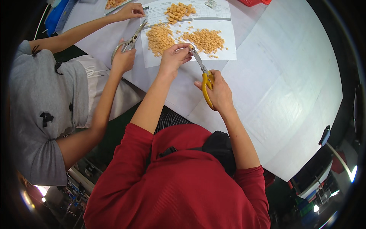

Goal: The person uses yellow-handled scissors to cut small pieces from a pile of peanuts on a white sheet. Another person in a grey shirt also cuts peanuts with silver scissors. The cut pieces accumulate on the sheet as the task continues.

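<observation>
My left hand pinches a small orange-tan piece between thumb and fingertips. My right hand grips scissors with yellow handles; their metal blades point up and left, with the tips at that piece. Whether the blades touch it is too small to tell. Beneath lies a printed white sheet bearing three piles of such pieces. Bigger chunks form the far pile. Smaller bits make up the left pile and the right pile, with loose crumbs between them.
A co-worker at my left holds silver scissors in one hand; their other hand is by the sheet's edge. Beyond are a red basket, a small clear item and another pile. The white tabletop stretches right.
</observation>
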The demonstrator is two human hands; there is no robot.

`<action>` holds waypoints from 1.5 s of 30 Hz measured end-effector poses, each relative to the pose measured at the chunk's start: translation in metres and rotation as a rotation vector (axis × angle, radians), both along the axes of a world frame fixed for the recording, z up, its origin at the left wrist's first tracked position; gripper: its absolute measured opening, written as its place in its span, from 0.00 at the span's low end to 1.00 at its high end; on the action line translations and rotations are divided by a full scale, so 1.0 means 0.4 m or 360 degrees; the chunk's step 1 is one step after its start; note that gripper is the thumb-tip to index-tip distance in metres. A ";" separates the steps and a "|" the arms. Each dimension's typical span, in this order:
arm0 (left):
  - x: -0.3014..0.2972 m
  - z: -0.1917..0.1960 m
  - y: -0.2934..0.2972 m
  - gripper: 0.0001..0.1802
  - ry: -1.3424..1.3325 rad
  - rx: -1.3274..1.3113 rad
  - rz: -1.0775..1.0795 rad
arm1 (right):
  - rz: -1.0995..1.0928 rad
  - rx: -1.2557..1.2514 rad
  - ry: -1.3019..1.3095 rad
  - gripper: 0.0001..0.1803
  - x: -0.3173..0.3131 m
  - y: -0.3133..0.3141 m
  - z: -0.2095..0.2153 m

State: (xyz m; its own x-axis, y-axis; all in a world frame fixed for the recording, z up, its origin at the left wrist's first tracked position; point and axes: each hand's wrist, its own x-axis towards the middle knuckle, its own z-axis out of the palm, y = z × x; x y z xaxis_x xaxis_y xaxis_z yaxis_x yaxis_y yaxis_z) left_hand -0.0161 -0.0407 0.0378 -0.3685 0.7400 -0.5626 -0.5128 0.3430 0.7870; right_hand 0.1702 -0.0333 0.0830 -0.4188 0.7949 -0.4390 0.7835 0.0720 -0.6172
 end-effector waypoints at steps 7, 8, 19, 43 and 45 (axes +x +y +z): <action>0.020 -0.009 0.002 0.12 0.0024 0.0021 0.0095 | -0.0002 0.0024 -0.0012 0.38 0.002 -0.001 -0.007; 0.023 -0.010 0.002 0.12 0.0031 0.0019 0.0096 | -0.0004 0.0032 -0.0016 0.38 0.002 -0.001 -0.009; 0.030 -0.033 0.008 0.12 0.0088 -0.0092 0.0076 | -0.0019 -0.0019 -0.0054 0.35 -0.001 0.008 -0.036; -0.001 -0.107 0.029 0.16 -0.0189 -0.0327 0.0102 | -0.0022 -0.0181 -0.0117 0.37 -0.003 0.022 -0.080; -0.003 -0.108 0.025 0.16 -0.0184 -0.0309 0.0081 | 0.0010 -0.0153 -0.0131 0.37 -0.002 0.017 -0.078</action>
